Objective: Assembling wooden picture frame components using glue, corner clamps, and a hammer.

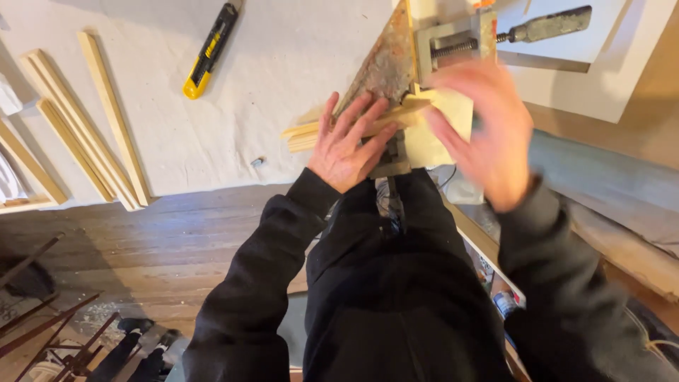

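Pale wooden strips (311, 134) under flat left hand (349, 145), beside rusty metal clamp (385, 67).

Two hands, left hand (348, 141) and right hand (488, 131), at one corner clamp (453, 39); one yellow utility knife (211, 49), one screwdriver (544, 27), roughly five loose wooden strips (92, 120) lying on one white-covered table (233, 127)

Floor (177, 240): dark, worn wooden boards, dusted with pale debris at near left. Work surface (283, 64): covered in an off-white cloth, spanning the far side. Dark metal rods (49, 325) lie at near left. A rough timber beam (622, 247) runs along the right. Lighting: soft, even daylight.
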